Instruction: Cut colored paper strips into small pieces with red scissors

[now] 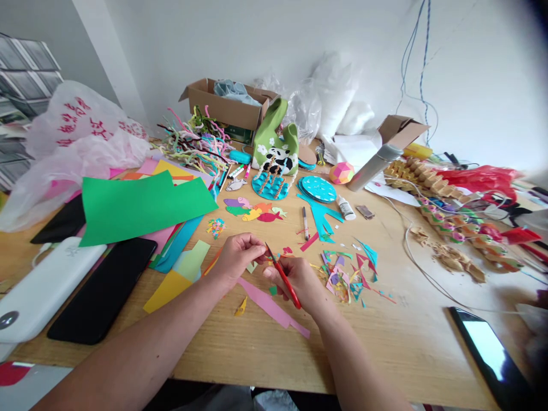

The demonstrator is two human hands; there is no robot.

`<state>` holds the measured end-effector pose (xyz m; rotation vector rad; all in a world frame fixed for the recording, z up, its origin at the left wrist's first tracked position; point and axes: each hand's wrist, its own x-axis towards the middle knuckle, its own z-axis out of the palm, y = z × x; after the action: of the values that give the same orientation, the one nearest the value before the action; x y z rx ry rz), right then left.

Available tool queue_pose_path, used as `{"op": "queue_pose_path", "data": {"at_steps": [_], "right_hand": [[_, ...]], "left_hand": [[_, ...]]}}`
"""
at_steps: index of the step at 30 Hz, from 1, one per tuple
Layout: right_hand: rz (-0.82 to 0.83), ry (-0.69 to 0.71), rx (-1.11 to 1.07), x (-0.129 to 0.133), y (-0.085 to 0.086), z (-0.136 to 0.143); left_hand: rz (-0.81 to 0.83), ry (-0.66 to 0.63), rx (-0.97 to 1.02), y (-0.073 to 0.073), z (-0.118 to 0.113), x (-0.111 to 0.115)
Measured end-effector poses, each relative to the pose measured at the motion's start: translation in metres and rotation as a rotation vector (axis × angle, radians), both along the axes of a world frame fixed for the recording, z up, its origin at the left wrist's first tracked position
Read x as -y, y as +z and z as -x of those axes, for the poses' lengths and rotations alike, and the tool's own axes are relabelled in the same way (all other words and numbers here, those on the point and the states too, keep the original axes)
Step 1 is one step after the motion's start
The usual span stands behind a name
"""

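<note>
Red-handled scissors [288,283] are in my right hand [299,282], its fingers wrapped round the handles and the blades pointing up and left. My left hand [240,256] is closed in a pinch beside the blade tips; whatever it pinches is too small to make out. A long pink paper strip [268,303] lies on the table under my hands. Just beyond them are several coloured paper fish [257,214] and a small heap of confetti bits [216,228]. Paper scraps [342,274] are scattered right of my right hand.
Green paper sheets [145,205], a black phone [105,291] and a white power bank [55,279] lie left. Behind are pipe cleaners [192,137], a green panda bag [276,148], blue discs [317,189] and a tilted grey bottle [374,166]. A lit phone [488,348] sits front right.
</note>
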<state>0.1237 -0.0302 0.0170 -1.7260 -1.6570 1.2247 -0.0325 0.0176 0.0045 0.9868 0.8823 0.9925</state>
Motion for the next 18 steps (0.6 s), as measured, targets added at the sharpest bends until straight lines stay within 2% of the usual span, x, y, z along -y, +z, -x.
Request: {"op": "queue_pose_path", "data": {"at_steps": [7,12,14,18], "right_hand": [[-0.041,-0.027,0.0,-0.0012,-0.0008,-0.0009],[-0.205,-0.207,-0.073,-0.0018,0.003,0.0021],[-0.303,-0.267,-0.113,-0.0015,0.0053,0.0043],[-0.385,-0.272,-0.199,-0.0009,0.0064,0.0076]], "left_hand": [[0.076,-0.011,0.106,-0.0038,0.0014,-0.0031],[0.187,-0.041,0.248,-0.0069,0.0008,-0.0025],[0.188,-0.063,0.247,-0.0071,-0.0006,-0.0007],[0.141,-0.079,0.149,-0.0058,-0.0038,0.0033]]}}
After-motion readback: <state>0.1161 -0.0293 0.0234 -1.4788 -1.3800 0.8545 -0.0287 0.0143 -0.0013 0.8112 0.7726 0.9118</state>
